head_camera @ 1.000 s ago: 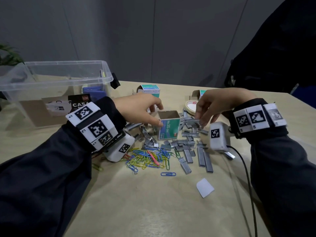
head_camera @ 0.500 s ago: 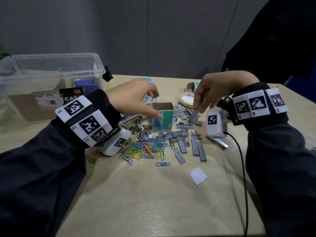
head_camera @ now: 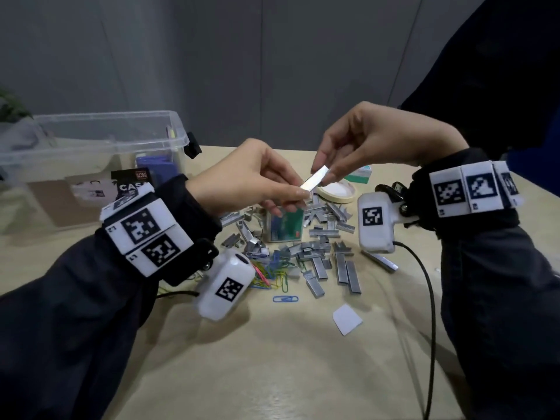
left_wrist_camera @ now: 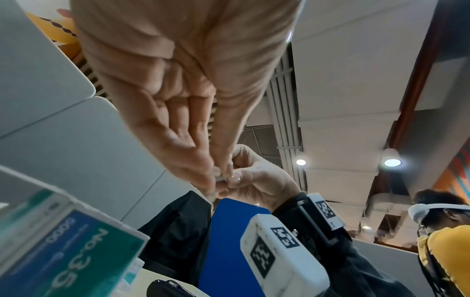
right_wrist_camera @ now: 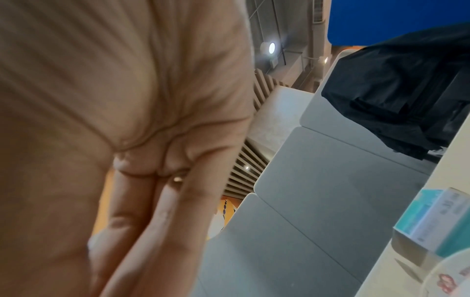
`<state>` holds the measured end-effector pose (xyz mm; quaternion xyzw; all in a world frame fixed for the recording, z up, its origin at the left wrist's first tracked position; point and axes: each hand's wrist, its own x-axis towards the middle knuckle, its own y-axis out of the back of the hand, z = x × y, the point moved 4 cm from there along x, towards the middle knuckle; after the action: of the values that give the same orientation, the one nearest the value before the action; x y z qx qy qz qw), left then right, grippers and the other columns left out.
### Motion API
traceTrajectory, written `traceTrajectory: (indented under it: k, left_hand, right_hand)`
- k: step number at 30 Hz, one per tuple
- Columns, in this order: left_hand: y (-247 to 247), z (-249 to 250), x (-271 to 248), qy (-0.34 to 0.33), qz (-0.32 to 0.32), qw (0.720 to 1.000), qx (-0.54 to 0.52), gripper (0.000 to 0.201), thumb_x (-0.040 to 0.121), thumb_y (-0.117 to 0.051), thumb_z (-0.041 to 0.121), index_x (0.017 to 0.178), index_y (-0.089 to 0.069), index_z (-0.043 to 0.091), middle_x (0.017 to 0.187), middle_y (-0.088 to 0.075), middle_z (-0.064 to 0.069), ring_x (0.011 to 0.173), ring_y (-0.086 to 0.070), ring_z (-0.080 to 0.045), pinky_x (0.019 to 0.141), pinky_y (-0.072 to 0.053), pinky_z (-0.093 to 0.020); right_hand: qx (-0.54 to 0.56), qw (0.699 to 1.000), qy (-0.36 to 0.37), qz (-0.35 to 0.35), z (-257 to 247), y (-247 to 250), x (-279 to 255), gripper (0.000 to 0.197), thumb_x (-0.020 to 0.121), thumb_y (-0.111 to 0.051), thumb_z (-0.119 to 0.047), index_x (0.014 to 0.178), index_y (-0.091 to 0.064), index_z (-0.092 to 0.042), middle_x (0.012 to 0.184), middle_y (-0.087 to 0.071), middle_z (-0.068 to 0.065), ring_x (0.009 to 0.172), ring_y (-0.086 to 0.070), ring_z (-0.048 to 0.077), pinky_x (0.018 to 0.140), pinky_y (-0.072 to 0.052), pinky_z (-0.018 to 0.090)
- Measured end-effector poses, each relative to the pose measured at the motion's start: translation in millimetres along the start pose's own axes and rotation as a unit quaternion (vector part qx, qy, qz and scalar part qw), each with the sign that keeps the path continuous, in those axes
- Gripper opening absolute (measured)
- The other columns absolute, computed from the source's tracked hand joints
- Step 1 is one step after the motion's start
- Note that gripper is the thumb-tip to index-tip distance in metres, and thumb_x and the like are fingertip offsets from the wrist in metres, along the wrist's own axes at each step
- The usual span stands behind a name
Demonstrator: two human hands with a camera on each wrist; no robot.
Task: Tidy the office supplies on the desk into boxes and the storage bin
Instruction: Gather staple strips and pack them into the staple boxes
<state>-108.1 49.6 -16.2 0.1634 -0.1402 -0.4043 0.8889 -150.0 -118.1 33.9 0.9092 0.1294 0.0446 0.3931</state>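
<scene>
A silver staple strip (head_camera: pixel 315 182) hangs in the air above the desk, pinched at its lower end by my left hand (head_camera: pixel 298 194) and at its upper end by my right hand (head_camera: pixel 325 177). Right below them stands the small green staple box (head_camera: pixel 286 227), upright among several loose staple strips (head_camera: pixel 330 250). Coloured paper clips (head_camera: pixel 272 275) lie in a heap to the box's front left. In the left wrist view both hands meet fingertip to fingertip at the left hand (left_wrist_camera: pixel 221 178), with the green box (left_wrist_camera: pixel 63 251) close by. The right wrist view shows only the right hand's palm (right_wrist_camera: pixel 114 140).
A clear storage bin (head_camera: pixel 100 137) with a few items inside stands at the back left. A tape roll (head_camera: pixel 336 192) and a second green box (head_camera: pixel 360 177) lie behind the staples. A white paper scrap (head_camera: pixel 347 318) lies toward the front, and a black cable (head_camera: pixel 430 298) runs along the right.
My right hand lifted a staple strip from the pile. My left hand left the box and rose to take the strip's other end. Both hands are now higher.
</scene>
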Motion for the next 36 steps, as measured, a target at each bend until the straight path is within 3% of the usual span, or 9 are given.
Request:
traceTrajectory:
  k: [3,6,11,15,23,31,36]
  left_hand:
    - [7,-1,2,0.007,0.033,0.998,-0.051,0.018,0.079,-0.071,0.004,0.094,-0.070,-0.006,0.076,-0.073,-0.014,0.063,-0.068,-0.012,0.060,-0.058,-0.019]
    - [12,0,3,0.010,0.051,0.995,-0.090,0.018,0.077,-0.071,0.006,0.092,-0.071,-0.004,0.081,-0.073,-0.017,0.064,-0.069,-0.013,0.062,-0.058,-0.019]
    - [17,-2,2,0.010,0.108,0.983,-0.146,0.021,0.071,-0.074,0.009,0.088,-0.071,-0.002,0.080,-0.074,-0.017,0.065,-0.070,-0.014,0.059,-0.056,-0.016]
    - [23,-1,3,0.007,0.103,0.972,-0.213,0.027,0.069,-0.073,0.008,0.094,-0.071,-0.002,0.082,-0.074,-0.016,0.073,-0.073,-0.016,0.063,-0.057,-0.017]
    - [21,3,0,-0.032,0.115,0.971,-0.205,0.029,0.067,-0.074,0.012,0.092,-0.071,0.000,0.089,-0.074,-0.020,0.081,-0.074,-0.024,0.074,-0.059,-0.023]
    - [26,-1,2,-0.017,0.141,0.967,-0.212,0.028,0.066,-0.077,0.010,0.090,-0.071,-0.003,0.085,-0.073,-0.020,0.077,-0.074,-0.024,0.067,-0.059,-0.021]
    - [33,-6,4,-0.002,0.146,0.970,-0.195,0.033,0.064,-0.076,0.005,0.094,-0.068,-0.007,0.085,-0.073,-0.021,0.076,-0.074,-0.025,0.069,-0.060,-0.024]
  right_hand:
    - [0.014,1.000,0.009,0.024,-1,3,-1,0.026,0.073,-0.078,-0.009,0.098,-0.072,-0.002,0.090,-0.076,0.012,0.084,-0.073,0.022,0.080,-0.060,0.027]
    - [0.004,1.000,0.005,0.031,-2,3,-1,0.026,0.073,-0.080,-0.011,0.097,-0.072,-0.004,0.088,-0.076,0.010,0.078,-0.074,0.018,0.074,-0.060,0.022]
    - [-0.023,0.998,0.004,0.055,-2,1,4,0.026,0.071,-0.082,-0.012,0.095,-0.073,-0.006,0.085,-0.076,0.008,0.079,-0.073,0.020,0.081,-0.058,0.029]
    - [-0.017,0.998,0.003,0.063,0,1,5,0.027,0.071,-0.081,-0.012,0.096,-0.073,-0.006,0.086,-0.077,0.007,0.081,-0.074,0.018,0.083,-0.059,0.028]
    - [0.002,0.996,0.029,0.080,-2,-2,8,0.027,0.074,-0.080,-0.008,0.100,-0.074,-0.003,0.089,-0.077,0.008,0.083,-0.074,0.018,0.078,-0.058,0.021]
    - [-0.036,0.987,0.044,0.149,-4,-1,11,0.031,0.064,-0.084,-0.026,0.090,-0.077,-0.010,0.080,-0.076,0.005,0.078,-0.073,0.020,0.079,-0.060,0.029]
    - [0.058,0.989,0.030,0.134,-6,-4,10,0.027,0.076,-0.074,-0.018,0.100,-0.075,-0.005,0.087,-0.077,0.008,0.082,-0.074,0.015,0.071,-0.056,0.016]
